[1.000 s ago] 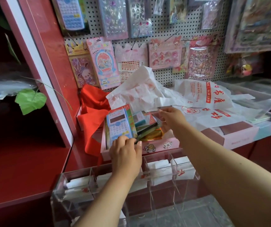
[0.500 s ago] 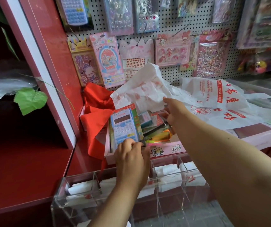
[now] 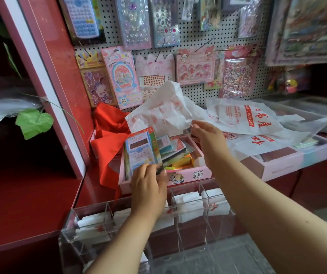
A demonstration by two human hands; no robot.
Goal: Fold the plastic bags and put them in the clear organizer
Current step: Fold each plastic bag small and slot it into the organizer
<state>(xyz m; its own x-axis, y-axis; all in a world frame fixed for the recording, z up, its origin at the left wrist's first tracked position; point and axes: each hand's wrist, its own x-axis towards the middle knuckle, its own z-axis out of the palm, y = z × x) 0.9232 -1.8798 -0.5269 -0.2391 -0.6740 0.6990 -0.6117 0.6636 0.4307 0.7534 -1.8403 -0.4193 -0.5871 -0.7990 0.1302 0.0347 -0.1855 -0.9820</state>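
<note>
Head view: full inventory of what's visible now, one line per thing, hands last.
loose plastic bags: a pile, count unclear, white with red print, lying over the pink boxes
folded bags: several, white, in the organizer's compartments
clear organizer: one, transparent, divided, nearest the camera
pink box: one, cartoon stickers on its front, holding stationery
boxed calculator: one, blue, upright at the box's left
red cloth: one, draped left of the box
pegboard: one, white, hung with sticker packs
green leaf: one, far left
left hand: grip on the calculator pack's lower edge
right hand: pinches the edge of a loose bag
</note>
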